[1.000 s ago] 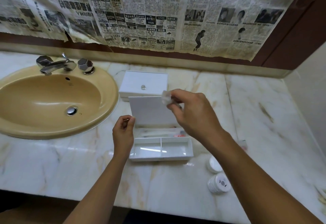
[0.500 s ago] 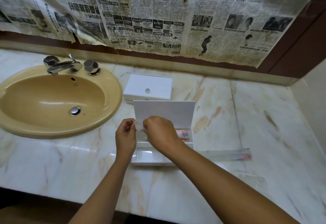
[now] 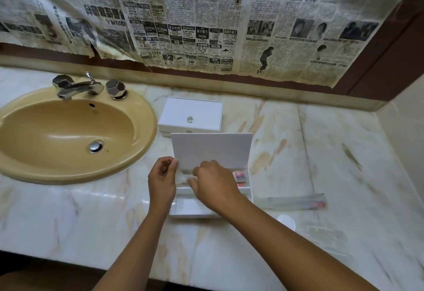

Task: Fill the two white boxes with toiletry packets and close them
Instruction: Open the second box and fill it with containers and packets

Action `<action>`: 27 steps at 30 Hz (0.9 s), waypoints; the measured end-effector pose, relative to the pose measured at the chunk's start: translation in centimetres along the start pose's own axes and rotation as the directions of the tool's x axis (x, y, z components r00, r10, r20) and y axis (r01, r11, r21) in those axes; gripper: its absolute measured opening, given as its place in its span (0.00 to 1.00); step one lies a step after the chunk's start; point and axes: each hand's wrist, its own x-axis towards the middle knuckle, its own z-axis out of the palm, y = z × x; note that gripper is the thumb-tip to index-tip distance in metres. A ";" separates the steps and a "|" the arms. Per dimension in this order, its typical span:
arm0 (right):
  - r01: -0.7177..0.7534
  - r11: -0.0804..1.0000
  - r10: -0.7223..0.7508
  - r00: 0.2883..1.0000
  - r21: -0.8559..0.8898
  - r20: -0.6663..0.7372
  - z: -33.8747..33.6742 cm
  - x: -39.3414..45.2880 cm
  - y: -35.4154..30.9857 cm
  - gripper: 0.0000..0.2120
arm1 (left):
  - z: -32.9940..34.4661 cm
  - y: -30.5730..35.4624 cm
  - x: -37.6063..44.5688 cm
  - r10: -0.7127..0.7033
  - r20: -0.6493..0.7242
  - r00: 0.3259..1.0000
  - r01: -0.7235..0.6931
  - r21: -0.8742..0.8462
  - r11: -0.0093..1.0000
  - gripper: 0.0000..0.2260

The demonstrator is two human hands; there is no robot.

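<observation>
Head view: open box (image 3: 183, 208) sits on the bench (image 3: 298, 153) right under both hands, lid (image 3: 211, 151) standing upright at its far edge. Right hand (image 3: 213, 185) is down over the back compartment, knuckles up, fingers (image 3: 191, 181) curled together; whether they pinch anything I cannot tell, they point away from the camera. Left hand (image 3: 161, 181) is just left of it, thumb and forefinger pressed on the lid's left edge. Just right of the right hand, a pink-red packet (image 3: 239, 177) lies in the back compartment. Front compartment, below the fingers, shows bare white floor. Beyond the lid, the closed box (image 3: 191, 114) rests with a small clear knob (image 3: 189, 119) on top, touching or nearly touching the lid's back. Well to the right of the hands, a long clear packet (image 3: 291, 202) with a red end lies flat on the bench, and nearer the camera a round white disc (image 3: 286, 220) shows beside the right forearm. Further right, a clear wrapper (image 3: 325, 233) is blurred. Left of the hands, the tan sink (image 3: 142, 116) with a chrome tap (image 3: 78, 86). Newspaper (image 3: 206, 27) covers the wall behind.
</observation>
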 end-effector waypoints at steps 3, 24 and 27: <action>-0.061 0.996 0.067 0.994 -0.072 0.081 0.4 -0.9 0.8 0.22 | 0.0 -0.1 0.0 0.004 0.003 1.000 -0.004 -0.006 1.000 0.03; -0.156 0.986 0.146 0.978 0.055 0.149 -0.4 -2.1 2.6 0.27 | -0.2 -0.1 0.0 0.024 0.020 1.000 -0.024 -0.009 1.000 0.07; -0.191 0.976 0.182 0.979 0.106 0.088 -1.7 -2.8 4.3 0.18 | -0.2 -0.2 0.0 0.023 0.023 0.999 -0.023 -0.010 1.000 0.05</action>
